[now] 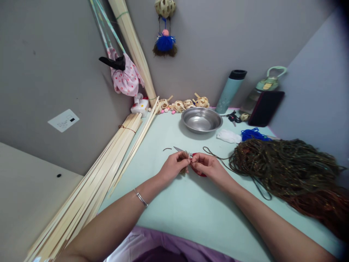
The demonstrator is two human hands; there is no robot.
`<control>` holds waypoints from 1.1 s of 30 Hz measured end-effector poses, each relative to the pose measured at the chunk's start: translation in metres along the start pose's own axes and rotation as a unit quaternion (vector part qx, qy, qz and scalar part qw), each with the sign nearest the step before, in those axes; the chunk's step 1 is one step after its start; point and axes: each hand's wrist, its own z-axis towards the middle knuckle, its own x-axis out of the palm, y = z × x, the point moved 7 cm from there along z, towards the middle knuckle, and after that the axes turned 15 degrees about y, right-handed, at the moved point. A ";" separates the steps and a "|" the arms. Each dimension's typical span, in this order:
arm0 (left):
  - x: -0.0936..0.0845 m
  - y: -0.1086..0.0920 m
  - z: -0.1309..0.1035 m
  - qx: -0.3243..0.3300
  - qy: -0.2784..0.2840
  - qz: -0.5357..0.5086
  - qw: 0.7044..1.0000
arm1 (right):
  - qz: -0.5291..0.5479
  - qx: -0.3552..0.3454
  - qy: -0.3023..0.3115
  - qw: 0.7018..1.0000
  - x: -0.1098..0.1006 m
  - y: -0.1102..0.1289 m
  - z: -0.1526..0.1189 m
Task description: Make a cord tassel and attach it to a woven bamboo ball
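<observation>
My left hand (174,165) is closed on a small brown yarn tuft (184,169), whose frayed strands show above and below the fingers. Close against it, my right hand (203,163) pinches at the tuft's right side; what lies between its fingertips is too small to make out. Scissors with red handles (201,174) lie on the table behind and under my hands, the blade tip (177,149) pointing to the left. A short brown thread piece (167,149) rests left of the blade. A loose strand (212,153) runs from the large dark yarn pile (283,171) toward my right hand.
A steel bowl (202,120) stands behind my hands. Bamboo strips (109,153) lie at left. Woven balls (178,106) line the wall. At right are a teal tumbler (230,92), a green-lidded bottle (252,98), a phone (266,108), blue yarn (253,134) and white material (229,136).
</observation>
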 end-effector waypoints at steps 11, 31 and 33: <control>0.003 0.000 0.000 0.010 0.026 0.009 1.000 | 0.004 -0.007 -0.010 1.000 0.000 0.003 0.000; 0.005 0.000 -0.001 0.006 0.031 -0.126 0.991 | -0.008 -0.013 0.013 1.000 0.003 0.001 0.002; 0.005 -0.001 -0.001 0.013 0.027 -0.131 0.991 | -0.006 -0.015 0.015 1.000 0.003 0.001 0.003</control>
